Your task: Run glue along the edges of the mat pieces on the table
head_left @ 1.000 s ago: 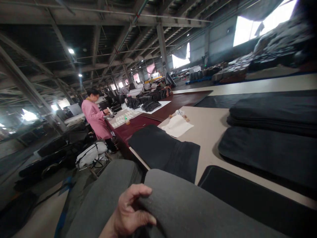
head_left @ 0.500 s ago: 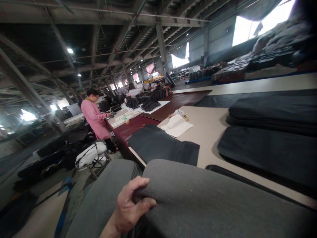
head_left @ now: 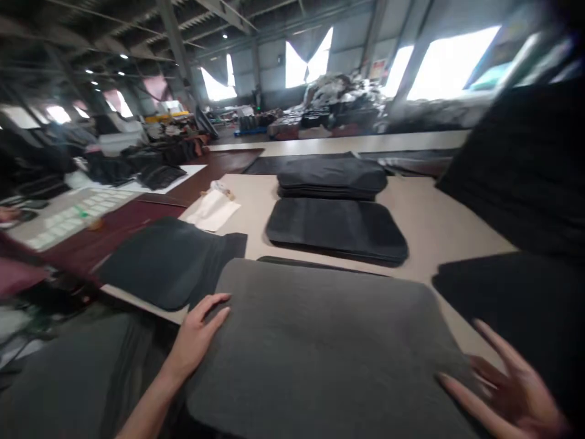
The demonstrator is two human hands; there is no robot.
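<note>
A large grey felt-like panel (head_left: 320,341) with rounded corners lies in front of me, above the edge of the table. My left hand (head_left: 194,335) is closed on its left edge, with thumb and forefinger showing on top. At the right edge my right hand (head_left: 507,384) has its fingers apart; the thumb is over the panel's margin, and the hand is slightly blurred. Just beyond the panel, a stack of black rounded panels (head_left: 336,228) rests on the beige table (head_left: 420,207). Another dark panel (head_left: 155,259) lies to the left.
Farther back sits a second black stack (head_left: 331,177). A crumpled off-white cloth (head_left: 212,207) lies left of it. Dark sheets (head_left: 525,292) take up the right side. More grey panels (head_left: 77,372) are low at left, near a partly visible co-worker in a pink sleeve (head_left: 18,265).
My view has swung right. The grey panel now lies squarely before me, with my left hand still on its left side. My right hand has come into view at its right edge.
</note>
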